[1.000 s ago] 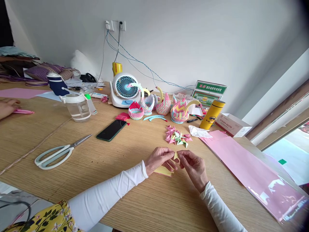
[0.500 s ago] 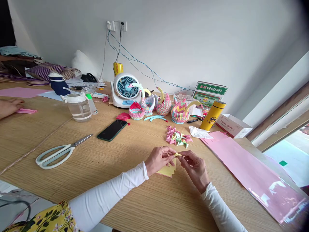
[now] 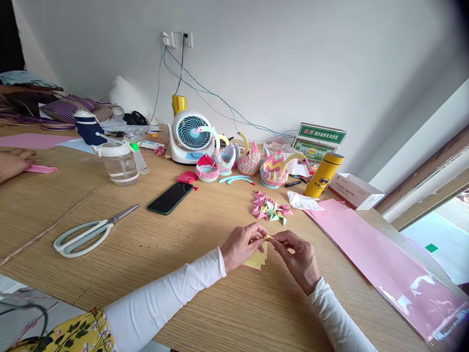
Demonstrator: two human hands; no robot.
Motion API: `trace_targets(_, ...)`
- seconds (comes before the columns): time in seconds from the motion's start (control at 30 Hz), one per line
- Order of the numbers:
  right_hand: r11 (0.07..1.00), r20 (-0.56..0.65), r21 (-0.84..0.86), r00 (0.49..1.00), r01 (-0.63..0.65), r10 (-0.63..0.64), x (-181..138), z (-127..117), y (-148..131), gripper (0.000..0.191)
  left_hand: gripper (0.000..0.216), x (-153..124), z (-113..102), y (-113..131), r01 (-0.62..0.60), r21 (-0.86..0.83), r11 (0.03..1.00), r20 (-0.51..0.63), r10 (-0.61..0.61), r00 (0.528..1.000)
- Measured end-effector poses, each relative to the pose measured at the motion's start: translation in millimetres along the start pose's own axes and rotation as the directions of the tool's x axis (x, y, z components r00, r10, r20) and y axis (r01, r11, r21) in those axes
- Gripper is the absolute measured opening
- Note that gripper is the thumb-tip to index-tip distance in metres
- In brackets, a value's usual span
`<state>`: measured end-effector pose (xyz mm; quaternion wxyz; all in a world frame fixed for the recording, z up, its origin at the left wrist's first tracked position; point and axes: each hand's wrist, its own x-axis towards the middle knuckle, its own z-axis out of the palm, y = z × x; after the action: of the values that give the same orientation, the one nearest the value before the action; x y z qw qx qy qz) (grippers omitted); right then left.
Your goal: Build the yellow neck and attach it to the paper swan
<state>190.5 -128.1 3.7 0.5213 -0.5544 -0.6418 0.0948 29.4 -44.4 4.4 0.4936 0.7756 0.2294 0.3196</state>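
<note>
Between my fingertips is a small folded piece of yellow paper (image 3: 268,237), partly hidden by the fingers. My left hand (image 3: 245,245) pinches it from the left, and my right hand (image 3: 298,255) pinches it from the right. Under my left hand lies a stack of yellow paper sheets (image 3: 255,261), its upper part covered by the hand. Just beyond my hands sits a small pile of folded paper pieces (image 3: 270,208) in pink, green and yellow.
Left of my arm lie scissors (image 3: 86,238) and a phone (image 3: 170,198). Behind stand paper swans (image 3: 249,159), a fan (image 3: 192,134) and a water jug (image 3: 119,164). To the right are a yellow bottle (image 3: 323,175) and pink sheets (image 3: 381,259). Another person's hand (image 3: 14,164) rests at far left.
Both hands have shifted slightly, and the yellow paper shows less between the fingertips. My left hand covers more of the stack. The things on the table stay put.
</note>
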Motion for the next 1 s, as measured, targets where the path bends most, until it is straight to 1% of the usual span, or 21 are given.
trace_targets(0.13,1.0,0.038,-0.017,0.999,0.014,-0.013,0.6,-1.8,1.4,0.011,0.006,-1.4,-2.1,3.2,-0.041,0.167,0.985,0.025,0.037,0.999)
trace_targets(0.23,0.995,0.083,-0.044,0.993,0.089,-0.085,2.4,-3.5,2.3,0.009,0.013,-2.4,-5.0,7.9,-0.081,0.354,0.932,0.068,0.061,0.996)
trace_targets(0.4,0.956,0.169,-0.173,0.964,0.235,-0.206,6.1,-6.1,3.1,0.01,0.021,-3.6,-8.8,11.1,-0.144,0.576,0.805,0.117,0.093,0.989)
trace_targets(0.53,0.905,0.236,-0.291,0.94,0.311,-0.247,6.7,-10.3,5.8,0.012,0.018,0.1,-9.9,2.9,-0.231,0.673,0.702,0.126,0.199,0.972)
trace_targets(0.67,0.838,0.229,-0.427,0.937,0.34,-0.264,6.5,-14.1,11.7,0.015,0.009,11.3,-6.2,-8.5,-0.33,0.77,0.546,0.174,0.318,0.932)
trace_targets(0.73,0.795,0.219,-0.498,0.938,0.346,-0.271,7.2,-15.0,16.3,0.018,0.01,19.1,-1.9,-13.2,-0.349,0.791,0.502,0.187,0.344,0.92)
trace_targets(0.87,0.679,0.247,-0.644,0.936,0.351,-0.249,9.4,-14.7,27.5,0.022,0.015,32.4,7.2,-17.3,-0.322,0.8,0.507,0.164,0.332,0.929)
trace_targets(1.0,0.637,0.307,-0.678,0.928,0.368,-0.209,9.8,-13.0,32.7,0.02,0.024,33.8,11.2,-17.0,-0.338,0.768,0.544,0.181,0.321,0.93)
